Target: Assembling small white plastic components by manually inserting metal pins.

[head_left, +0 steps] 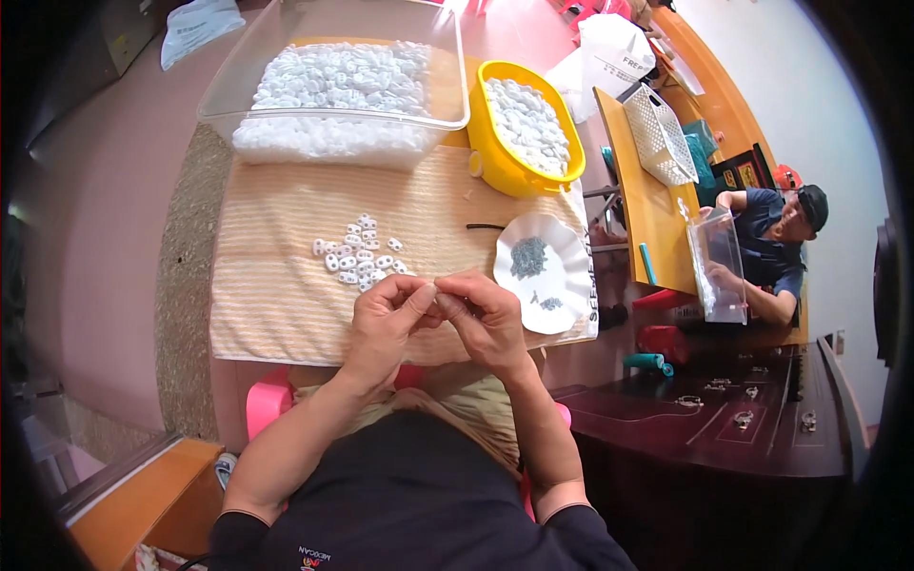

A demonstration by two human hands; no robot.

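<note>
1. Lettering: dark capitals run along the right edge of the towel; print also shows on one white bag at top right, another bag at top left, and the wearer's shirt.
2. Two hands: the left hand and right hand meet over the towel. The fingers of each are closed in a pinch, tips together; what lies between them is too small and hidden to tell.
3. Roughly twenty white pieces, each with dark holes, lie on the towel just beyond the left hand; overlaps prevent an exact count.
4. One plate, beside the right hand, bears one larger grey heap and a smaller scatter.
5. One clear bin and one yellow tub, both holding countless white pieces.
6. One co-worker, holding one clear box.
</note>
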